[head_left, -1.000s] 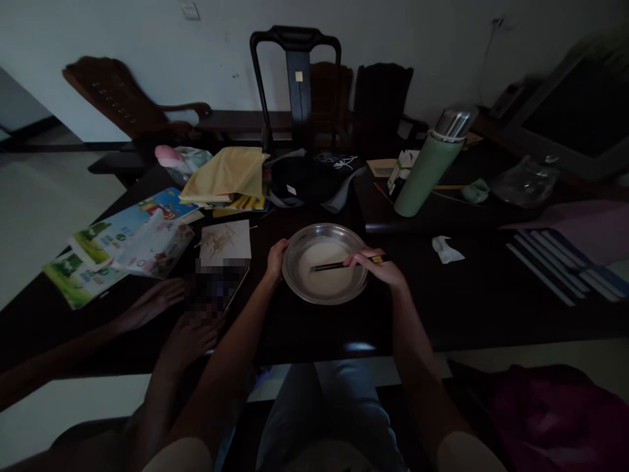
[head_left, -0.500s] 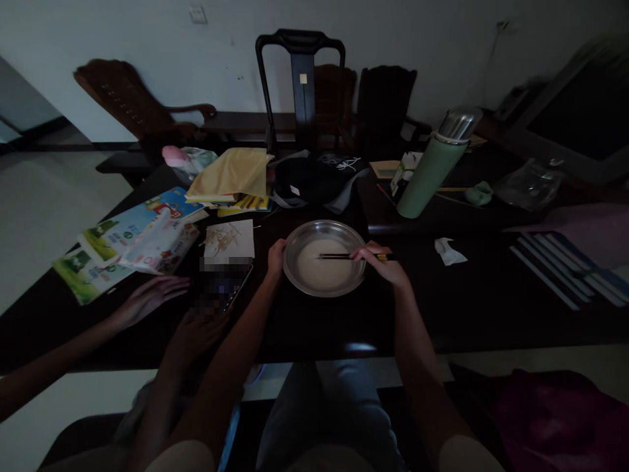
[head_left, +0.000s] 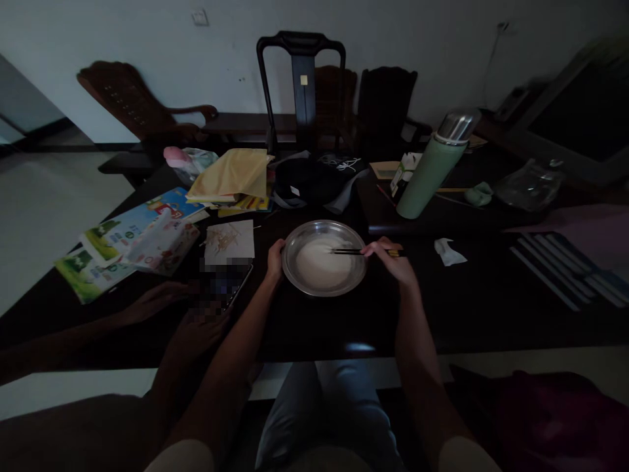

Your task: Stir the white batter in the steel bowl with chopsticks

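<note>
A round metal bowl (head_left: 324, 288) stands on the dark table in front of me, with a pale, milky mixture (head_left: 319, 265) in its bottom. My left hand (head_left: 276, 259) grips the bowl's left rim. In my right hand (head_left: 389, 255), closed over the right rim, is a pair of dark chopsticks (head_left: 346, 251) with yellowish ends. They lie almost level, pointing left, with their tips at the mixture. Left of the bowl, a white sheet (head_left: 240, 246) carries a small heap of thin, pale sticks.
Another person's hands (head_left: 162, 298) are at a phone (head_left: 238, 288) to my left. Booklets (head_left: 118, 229) and a tissue pack (head_left: 164, 246) lie beyond. A green thermos (head_left: 432, 174) stands back right, near a crumpled tissue (head_left: 447, 252) and stacked books (head_left: 565, 269).
My right hand and the chopsticks have shifted right and slightly away from me in the bowl. My left hand keeps its hold. The other person's left arm has lowered slightly.
</note>
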Demonstrator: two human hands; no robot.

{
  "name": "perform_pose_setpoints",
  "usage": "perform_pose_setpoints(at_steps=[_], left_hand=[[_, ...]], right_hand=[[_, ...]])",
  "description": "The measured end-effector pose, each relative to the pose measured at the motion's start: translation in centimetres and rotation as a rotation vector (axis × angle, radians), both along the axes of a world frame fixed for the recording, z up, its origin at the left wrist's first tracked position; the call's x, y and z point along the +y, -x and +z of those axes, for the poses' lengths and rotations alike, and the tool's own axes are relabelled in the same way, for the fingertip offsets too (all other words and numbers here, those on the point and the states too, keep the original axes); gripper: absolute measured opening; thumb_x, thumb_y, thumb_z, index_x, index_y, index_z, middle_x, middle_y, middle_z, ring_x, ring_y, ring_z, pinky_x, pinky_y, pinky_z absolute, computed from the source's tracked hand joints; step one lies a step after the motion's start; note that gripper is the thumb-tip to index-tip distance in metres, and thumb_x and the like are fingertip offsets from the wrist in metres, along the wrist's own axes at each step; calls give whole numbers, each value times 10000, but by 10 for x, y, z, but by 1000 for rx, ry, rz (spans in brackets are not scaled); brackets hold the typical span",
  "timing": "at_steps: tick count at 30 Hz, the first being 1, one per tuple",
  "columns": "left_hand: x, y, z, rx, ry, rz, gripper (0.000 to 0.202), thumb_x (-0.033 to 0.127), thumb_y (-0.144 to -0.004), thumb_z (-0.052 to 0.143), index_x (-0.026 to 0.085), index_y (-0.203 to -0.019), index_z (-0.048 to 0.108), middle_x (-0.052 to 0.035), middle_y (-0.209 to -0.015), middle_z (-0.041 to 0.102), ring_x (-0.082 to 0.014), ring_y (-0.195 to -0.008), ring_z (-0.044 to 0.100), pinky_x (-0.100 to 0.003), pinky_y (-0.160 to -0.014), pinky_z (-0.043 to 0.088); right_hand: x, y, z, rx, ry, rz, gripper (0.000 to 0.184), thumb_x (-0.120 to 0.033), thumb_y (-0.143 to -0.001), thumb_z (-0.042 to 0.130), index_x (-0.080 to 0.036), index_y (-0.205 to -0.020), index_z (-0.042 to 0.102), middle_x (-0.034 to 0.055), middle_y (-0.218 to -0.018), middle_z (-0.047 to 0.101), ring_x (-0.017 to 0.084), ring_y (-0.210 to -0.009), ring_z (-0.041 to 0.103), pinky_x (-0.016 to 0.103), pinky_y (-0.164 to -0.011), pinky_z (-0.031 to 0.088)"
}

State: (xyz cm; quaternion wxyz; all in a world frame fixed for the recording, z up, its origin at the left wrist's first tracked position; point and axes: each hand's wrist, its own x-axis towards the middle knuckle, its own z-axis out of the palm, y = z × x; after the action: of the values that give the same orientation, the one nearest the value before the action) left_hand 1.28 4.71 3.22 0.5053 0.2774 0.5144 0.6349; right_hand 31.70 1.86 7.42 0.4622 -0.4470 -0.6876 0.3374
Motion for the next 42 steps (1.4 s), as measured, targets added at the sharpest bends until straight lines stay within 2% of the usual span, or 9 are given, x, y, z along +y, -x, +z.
perform_pose_setpoints(at_steps=[4,8,15,21,27,30,34,40,42], left_hand=[[-1,-2,4,-18,-1,9,308,267,-757,601,205,-537,395,58,-513,354,-86,-469,319,-232,-473,282],[0,-2,1,-36,38,-3,318,309,-763,607,211,-548,393,63,-510,345,-86,-454,323,-239,-473,290],[2,0,-2,-20,8,7,281,283,-724,606,205,-541,408,62,-507,350,-82,-468,319,-227,-464,273],[2,-2,1,-21,41,19,298,298,-747,608,209,-554,398,62,-515,366,-85,-459,330,-240,-472,281],[3,0,-2,-11,24,3,312,278,-746,602,207,-534,385,61,-516,344,-86,-466,320,-238,-477,278],[4,1,-4,-4,19,6,321,272,-739,604,207,-525,375,60,-509,336,-88,-473,316,-231,-474,269],[5,1,-4,11,0,22,301,265,-733,598,205,-517,396,58,-507,345,-89,-479,311,-226,-470,270],[6,2,-5,31,2,25,298,241,-735,595,200,-506,409,55,-498,364,-93,-490,320,-219,-474,283],[6,2,-6,10,5,23,300,247,-742,607,201,-516,414,57,-498,368,-94,-486,328,-221,-474,286]], right_hand=[[-8,-12,4,48,63,88,490,-603,-931,530,-272,-617,707,15,-751,772,221,-791,692,414,-902,492],[-4,18,5,-47,63,271,488,-656,-909,520,-278,-690,736,21,-853,799,236,-890,705,406,-896,501],[-3,-4,4,41,26,6,485,-640,-907,541,-276,-636,711,15,-783,781,226,-825,688,425,-909,488],[-5,16,7,-9,68,214,509,-688,-888,525,-285,-653,730,16,-794,783,233,-867,685,407,-901,503],[1,2,4,-3,15,35,496,-671,-893,536,-280,-647,717,8,-809,782,222,-852,684,406,-885,496],[-5,-6,5,58,67,89,501,-633,-915,534,-270,-610,698,15,-742,763,214,-792,689,405,-888,500],[-4,19,5,-18,71,224,487,-650,-907,529,-276,-672,735,25,-844,791,231,-896,695,402,-908,501],[0,2,3,27,26,11,482,-645,-901,546,-276,-642,715,7,-789,778,223,-836,687,406,-873,500],[-4,-7,3,68,50,39,486,-618,-917,544,-271,-612,697,3,-742,763,218,-797,691,407,-878,498]])
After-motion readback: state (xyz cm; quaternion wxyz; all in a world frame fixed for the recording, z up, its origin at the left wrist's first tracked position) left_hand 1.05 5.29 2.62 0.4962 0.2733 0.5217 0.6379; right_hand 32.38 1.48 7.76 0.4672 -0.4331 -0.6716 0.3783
